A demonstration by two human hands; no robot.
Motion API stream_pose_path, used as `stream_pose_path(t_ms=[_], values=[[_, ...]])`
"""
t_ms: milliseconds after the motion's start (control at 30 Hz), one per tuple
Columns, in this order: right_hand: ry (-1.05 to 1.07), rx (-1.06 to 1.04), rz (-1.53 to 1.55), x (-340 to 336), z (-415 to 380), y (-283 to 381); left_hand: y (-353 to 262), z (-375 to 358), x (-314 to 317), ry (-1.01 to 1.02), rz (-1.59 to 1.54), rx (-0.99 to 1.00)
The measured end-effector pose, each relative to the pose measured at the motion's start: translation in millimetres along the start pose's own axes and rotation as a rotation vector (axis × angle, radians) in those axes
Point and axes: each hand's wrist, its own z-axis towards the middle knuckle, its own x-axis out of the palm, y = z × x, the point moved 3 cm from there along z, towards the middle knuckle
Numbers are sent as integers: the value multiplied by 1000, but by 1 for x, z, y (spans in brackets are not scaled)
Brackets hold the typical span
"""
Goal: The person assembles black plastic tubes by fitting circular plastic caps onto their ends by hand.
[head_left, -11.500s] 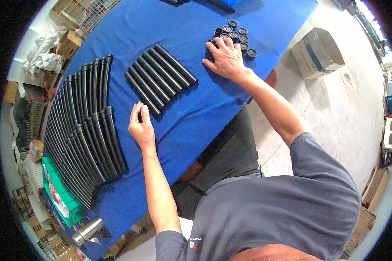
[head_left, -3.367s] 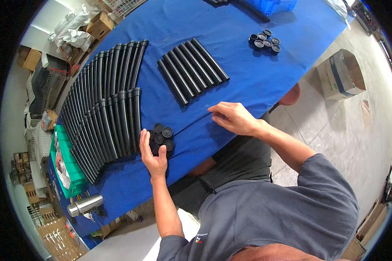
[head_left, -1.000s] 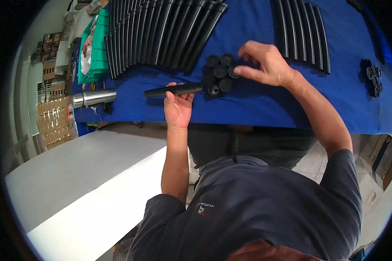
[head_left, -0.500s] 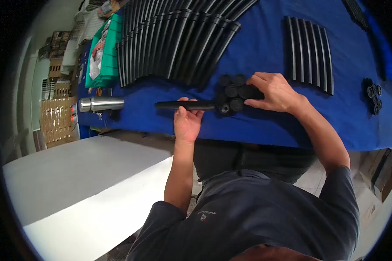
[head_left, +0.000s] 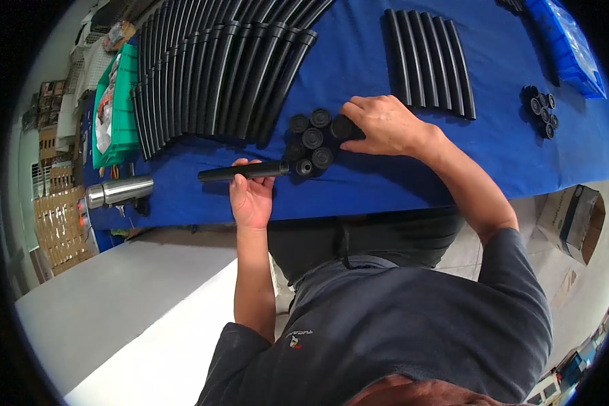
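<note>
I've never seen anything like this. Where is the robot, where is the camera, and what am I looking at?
There is no robot here: these are a person's bare hands. The pictures come from one camera worn on the person's head, looking forward and down, so you also see their arms and dark shirt.

The left hand holds a short black tube. The right hand grips a round black cap beside a cluster of similar caps.

On the blue cloth also lie a large group of black tubes, a smaller row of tubes, a green bin and a metal bottle.
</note>
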Motion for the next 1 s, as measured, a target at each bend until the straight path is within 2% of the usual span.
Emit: stream_pose_path(t_ms=[67,133,167,233,300,367,500,700,1000], values=[[-39,49,-56,-16,-4,4,2,-1,-1,-7,-9,19],[-95,-7,103,-38,-23,27,2,-2,-4,40,-76,6],[-90,-101,261,-40,-36,49,3,0,-5,67,-114,-9],[176,-194,591,-16,-68,95,2,0,-7,86,-115,-9],[337,-237,724,40,-106,125,2,3,-10,115,-122,5],[470,-130,519,103,-131,124,3,5,-6,111,-113,15],[423,85,178,160,-128,78,2,6,-11,100,-112,3],[350,253,90,164,-98,24,2,9,-8,113,-34,19],[301,317,98,162,-94,21,1,13,-3,112,32,35]])
